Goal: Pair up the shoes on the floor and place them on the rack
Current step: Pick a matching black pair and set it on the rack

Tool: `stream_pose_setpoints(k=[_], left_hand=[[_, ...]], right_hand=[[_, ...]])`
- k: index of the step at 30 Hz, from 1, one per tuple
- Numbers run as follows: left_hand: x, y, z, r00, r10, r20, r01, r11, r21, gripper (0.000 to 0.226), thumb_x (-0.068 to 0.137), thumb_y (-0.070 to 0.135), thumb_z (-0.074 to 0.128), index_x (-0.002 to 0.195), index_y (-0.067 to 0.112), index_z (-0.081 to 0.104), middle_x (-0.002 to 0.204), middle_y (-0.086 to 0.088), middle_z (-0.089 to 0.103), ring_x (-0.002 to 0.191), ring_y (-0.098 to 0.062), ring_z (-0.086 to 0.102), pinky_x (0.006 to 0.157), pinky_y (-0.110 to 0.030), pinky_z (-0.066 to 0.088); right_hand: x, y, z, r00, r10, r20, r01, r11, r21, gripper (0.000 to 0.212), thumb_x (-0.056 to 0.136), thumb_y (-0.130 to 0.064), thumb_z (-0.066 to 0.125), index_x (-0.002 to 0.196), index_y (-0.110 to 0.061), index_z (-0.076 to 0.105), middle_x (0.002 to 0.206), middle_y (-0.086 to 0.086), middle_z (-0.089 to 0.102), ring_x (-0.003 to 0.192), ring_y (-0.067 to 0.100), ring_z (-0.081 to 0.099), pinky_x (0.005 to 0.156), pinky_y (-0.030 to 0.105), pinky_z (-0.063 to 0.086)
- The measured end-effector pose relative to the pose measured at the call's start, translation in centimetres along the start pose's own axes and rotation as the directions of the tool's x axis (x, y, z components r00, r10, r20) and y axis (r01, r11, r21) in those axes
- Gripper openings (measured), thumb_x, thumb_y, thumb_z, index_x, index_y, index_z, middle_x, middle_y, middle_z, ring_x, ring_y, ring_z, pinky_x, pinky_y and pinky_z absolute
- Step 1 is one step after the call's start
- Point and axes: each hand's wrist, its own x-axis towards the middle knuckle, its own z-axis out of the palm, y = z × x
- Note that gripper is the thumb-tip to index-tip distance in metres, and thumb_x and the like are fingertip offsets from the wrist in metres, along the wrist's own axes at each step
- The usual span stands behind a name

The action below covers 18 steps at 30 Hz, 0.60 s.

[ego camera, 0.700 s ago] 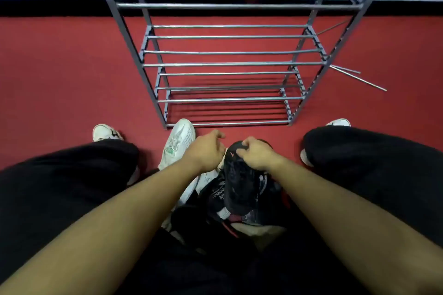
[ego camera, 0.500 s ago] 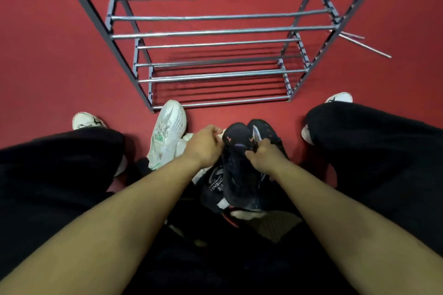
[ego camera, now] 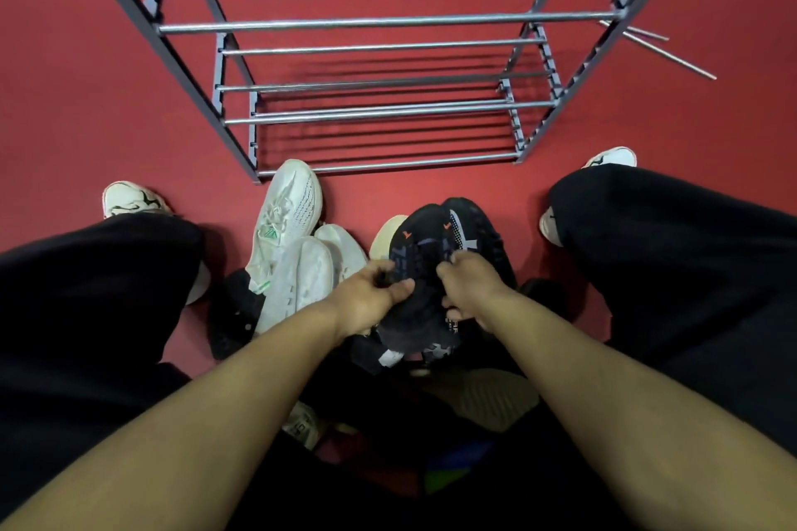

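left hand [ego camera: 366, 300] closed on the near-left side of a black sneaker [ego camera: 420, 272], fingers curled under its edge. right hand [ego camera: 468, 285] closed on the neighbouring second black sneaker [ego camera: 474, 228], knuckles up. both shoes held just above the pile between the knees, well short of the rack [ego camera: 379, 22].

change over the last half second or so: earlier only one black shoe showed clearly under the hands, sole side toward the camera; then the second black toe came out beside it, and by this moment the two lay side by side, touching along their length. camera had tipped further down too, so the rack sat higher in view and more of the pile showed. meaning for the task, as a judgement: the black pair looked matched and gathered, and the placing step was next. no shoe on any rail yet.

orientation: both black shoes ran long axis away from the person, toes toward the rack's bottom tier, heels at the wrists. heel ends were hidden under the hands and dark against the pile, so whether they lay level i could not tell.

rest of the floor: a white sneaker with green trim [ego camera: 289, 216] lay to the left, toe also toward the rack, with a plain white shoe [ego camera: 302, 280] overlapping its near end. a pale sole [ego camera: 386, 233] peeked out just left of the black pair. red floor [ego camera: 86, 99] bare around the rack.
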Motion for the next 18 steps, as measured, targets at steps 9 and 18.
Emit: stream_pose_setpoints(k=[9, 18], left_hand=[[0.4, 2.4, -2.9, 0.985, -0.100, -0.140, -0.005, 0.795, -0.607, 0.021, 0.094, 0.019, 0.053, 0.115, 0.017, 0.056, 0.087, -0.004, 0.067, 0.047, -0.009, 0.065, 0.041, -0.018, 0.047], [0.3, -0.3, -4.6, 0.948, -0.217, -0.233, 0.009, 0.750, -0.662, 0.034, 0.093, 0.026, 0.054, 0.126, 0.017, 0.057, 0.101, -0.005, 0.072, 0.074, -0.020, 0.068, 0.067, -0.032, 0.053]], right_hand=[[1.0, 0.3, -3.5, 0.973, -0.176, -0.147, 0.196, 0.971, 0.139, 0.016, 0.097, -0.026, 0.046, 0.092, -0.022, 0.061, 0.088, 0.005, 0.067, 0.060, 0.017, 0.057, 0.056, 0.034, 0.057], [1.5, 4.4, -1.6, 0.932, 0.359, 0.048, -0.329, 0.895, -0.301, 0.048, 0.094, -0.034, 0.046, 0.139, -0.017, 0.044, 0.118, 0.019, 0.057, 0.091, 0.036, 0.063, 0.066, 0.045, 0.058]])
